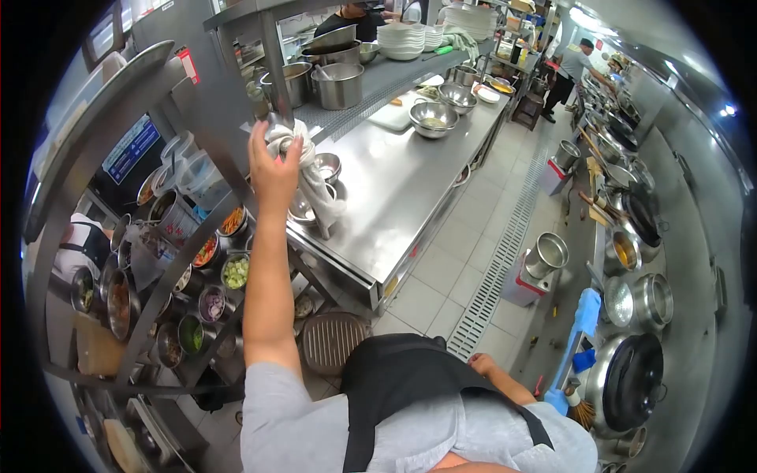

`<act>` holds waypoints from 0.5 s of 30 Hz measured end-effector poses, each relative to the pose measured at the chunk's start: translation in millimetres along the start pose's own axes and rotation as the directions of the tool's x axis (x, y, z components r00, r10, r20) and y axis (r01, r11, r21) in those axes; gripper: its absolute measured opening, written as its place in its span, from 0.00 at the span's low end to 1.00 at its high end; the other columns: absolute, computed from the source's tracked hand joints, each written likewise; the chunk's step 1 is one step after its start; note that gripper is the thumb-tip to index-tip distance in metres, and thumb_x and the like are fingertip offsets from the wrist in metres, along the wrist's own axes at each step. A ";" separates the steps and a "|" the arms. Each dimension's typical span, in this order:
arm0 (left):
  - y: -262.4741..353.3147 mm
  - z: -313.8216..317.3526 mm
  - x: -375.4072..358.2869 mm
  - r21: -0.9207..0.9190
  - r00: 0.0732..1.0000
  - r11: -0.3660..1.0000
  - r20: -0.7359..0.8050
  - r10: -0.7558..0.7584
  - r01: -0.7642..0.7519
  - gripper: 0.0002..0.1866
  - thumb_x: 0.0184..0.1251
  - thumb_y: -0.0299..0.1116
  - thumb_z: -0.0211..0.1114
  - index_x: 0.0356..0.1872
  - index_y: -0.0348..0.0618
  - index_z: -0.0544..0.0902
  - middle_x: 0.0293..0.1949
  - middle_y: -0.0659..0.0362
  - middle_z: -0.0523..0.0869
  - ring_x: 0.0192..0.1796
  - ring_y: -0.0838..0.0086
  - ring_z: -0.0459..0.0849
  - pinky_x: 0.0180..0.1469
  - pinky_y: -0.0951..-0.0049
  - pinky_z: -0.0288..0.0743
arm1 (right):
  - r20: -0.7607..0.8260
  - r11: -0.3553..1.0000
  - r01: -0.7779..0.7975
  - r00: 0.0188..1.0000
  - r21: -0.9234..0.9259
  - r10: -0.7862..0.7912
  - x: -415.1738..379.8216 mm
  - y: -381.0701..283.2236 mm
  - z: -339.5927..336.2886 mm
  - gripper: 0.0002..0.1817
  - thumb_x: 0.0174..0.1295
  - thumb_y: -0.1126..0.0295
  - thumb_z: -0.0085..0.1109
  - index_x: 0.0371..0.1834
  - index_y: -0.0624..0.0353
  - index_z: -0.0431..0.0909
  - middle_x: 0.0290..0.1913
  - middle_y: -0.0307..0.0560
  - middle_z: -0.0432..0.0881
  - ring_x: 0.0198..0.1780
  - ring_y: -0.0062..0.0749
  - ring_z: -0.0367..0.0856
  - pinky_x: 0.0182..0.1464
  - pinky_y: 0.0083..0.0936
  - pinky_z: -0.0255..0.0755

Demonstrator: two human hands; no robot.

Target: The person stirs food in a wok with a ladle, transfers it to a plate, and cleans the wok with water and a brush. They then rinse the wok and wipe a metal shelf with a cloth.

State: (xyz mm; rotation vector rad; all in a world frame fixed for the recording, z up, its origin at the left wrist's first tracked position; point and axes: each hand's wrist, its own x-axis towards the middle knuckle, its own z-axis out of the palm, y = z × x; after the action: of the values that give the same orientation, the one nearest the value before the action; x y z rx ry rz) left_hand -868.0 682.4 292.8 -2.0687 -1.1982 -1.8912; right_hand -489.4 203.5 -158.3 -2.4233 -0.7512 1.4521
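Note:
My left hand [272,167] is raised and closed on a white cloth [309,177], pressing it against the upright steel post [276,75] of a shelf rack. The cloth's loose end hangs down over the corner of the steel prep table [394,197], next to small metal bowls [326,167]. My right hand [481,364] is low by my waist, next to my black apron [394,378]. Only part of it shows, and I cannot see anything in it.
Pots [337,85] and stacked white bowls [400,39] stand on the upper shelf. Mixing bowls [432,118] sit on the table. Tubs of chopped ingredients [213,280] fill the rack at left. Woks and pots [631,378] line the right. A floor drain [501,260] runs along the aisle. A person [569,69] works far back.

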 end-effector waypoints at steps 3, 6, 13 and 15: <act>0.1 28.1 34.6 0.036 0.968 0.968 0.026 -0.250 0.249 0.41 0.65 0.49 0.75 0.71 0.33 0.71 0.72 0.40 0.74 0.74 0.47 0.73 0.74 0.56 0.67 | -0.001 0.999 0.038 0.999 -0.007 -0.038 -3.7 -9.5 -0.7 0.10 0.63 0.64 0.66 0.41 0.58 0.87 0.34 0.46 0.89 0.35 0.33 0.87 0.39 0.35 0.83; -9.6 57.8 36.8 0.112 0.950 0.947 0.045 -0.308 0.301 0.35 0.62 0.51 0.75 0.62 0.36 0.77 0.60 0.44 0.84 0.63 0.47 0.82 0.66 0.54 0.74 | -0.003 0.997 0.082 0.997 -0.001 -0.082 -1.4 -22.3 2.3 0.07 0.65 0.68 0.64 0.41 0.59 0.84 0.33 0.45 0.87 0.32 0.33 0.88 0.31 0.35 0.86; -42.2 74.6 30.6 0.079 0.967 0.967 0.061 -0.246 0.241 0.24 0.59 0.44 0.74 0.49 0.39 0.79 0.46 0.45 0.89 0.49 0.44 0.87 0.54 0.47 0.78 | -0.022 0.956 0.237 0.970 -0.174 -0.244 122.5 101.7 62.1 0.19 0.63 0.54 0.66 0.41 0.60 0.89 0.36 0.53 0.91 0.37 0.37 0.89 0.44 0.36 0.82; -30.6 61.2 34.8 0.091 0.944 0.948 0.102 -0.315 0.306 0.22 0.60 0.44 0.73 0.47 0.39 0.79 0.44 0.44 0.89 0.48 0.43 0.87 0.53 0.47 0.78 | 0.015 0.965 0.242 0.970 -0.099 -0.242 144.1 128.9 65.7 0.19 0.60 0.55 0.74 0.42 0.61 0.90 0.35 0.47 0.91 0.38 0.27 0.87 0.43 0.32 0.80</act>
State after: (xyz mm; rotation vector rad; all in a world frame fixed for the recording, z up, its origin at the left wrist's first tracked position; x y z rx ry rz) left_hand -839.6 753.6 296.4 -2.0761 -1.6845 -1.8308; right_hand -451.1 165.8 -355.3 -2.3014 -1.1027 1.3524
